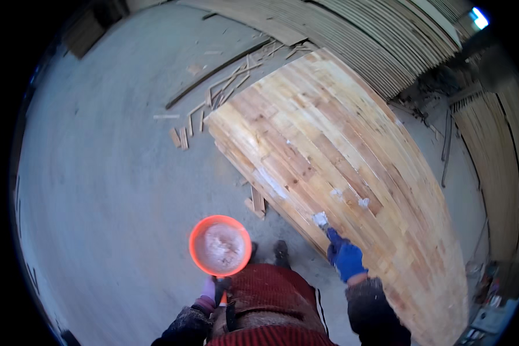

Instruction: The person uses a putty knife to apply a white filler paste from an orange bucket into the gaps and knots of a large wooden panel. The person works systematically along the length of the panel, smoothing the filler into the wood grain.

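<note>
My left hand (218, 286), in a purple and dark glove, is closed round the handle of an orange plastic dipper (192, 244). Pinkish-white paste (222, 248) fills much of it. My right hand (348, 259), in a blue glove, grips what looks like a putty knife (327, 228), mostly hidden by the fingers. White paste covers its tip, close over or touching the near left edge of a large wooden panel (305, 121) made of joined strips. Smears of paste (271, 183) and small dabs (363, 203) lie on the panel.
Thin wood offcuts (213, 95) and a long dark strip (213, 75) litter the floor beyond the panel's far left corner. More scraps (257, 203) lie by its left side. Stacked boards (363, 40) stand behind, with another stack (493, 167) at the right.
</note>
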Tool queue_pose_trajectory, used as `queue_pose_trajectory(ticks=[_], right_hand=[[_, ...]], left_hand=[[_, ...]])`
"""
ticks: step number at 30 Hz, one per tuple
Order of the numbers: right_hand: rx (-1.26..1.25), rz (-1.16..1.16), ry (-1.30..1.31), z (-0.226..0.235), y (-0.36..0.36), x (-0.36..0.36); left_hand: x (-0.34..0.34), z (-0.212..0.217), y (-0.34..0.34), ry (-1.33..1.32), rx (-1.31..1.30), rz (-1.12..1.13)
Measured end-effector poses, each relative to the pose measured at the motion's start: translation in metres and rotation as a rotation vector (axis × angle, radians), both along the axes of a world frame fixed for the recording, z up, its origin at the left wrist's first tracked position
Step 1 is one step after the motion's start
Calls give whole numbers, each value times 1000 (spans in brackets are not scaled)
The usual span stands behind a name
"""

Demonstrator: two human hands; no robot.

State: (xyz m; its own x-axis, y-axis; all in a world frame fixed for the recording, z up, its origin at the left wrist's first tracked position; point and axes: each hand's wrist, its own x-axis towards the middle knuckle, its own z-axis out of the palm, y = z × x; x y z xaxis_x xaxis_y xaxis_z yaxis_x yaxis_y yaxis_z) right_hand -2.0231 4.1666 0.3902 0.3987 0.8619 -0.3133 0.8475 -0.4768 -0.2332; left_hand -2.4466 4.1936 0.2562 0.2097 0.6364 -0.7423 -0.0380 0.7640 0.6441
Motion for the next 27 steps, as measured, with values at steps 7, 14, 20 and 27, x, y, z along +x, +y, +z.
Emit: queue_pose_trajectory(ticks=[7, 14, 20, 27], right_hand=[[417, -376, 272, 19, -91, -108], [331, -761, -25, -16, -161, -133], [554, -1002, -84, -56, -199, -165], [733, -1390, -119, -8, -220, -271]], left_hand=[[96, 44, 54, 99, 316, -926], [189, 62, 2, -93, 185, -1520], [233, 58, -2, 59, 179, -1863], [230, -2, 28, -46, -360, -1689]])
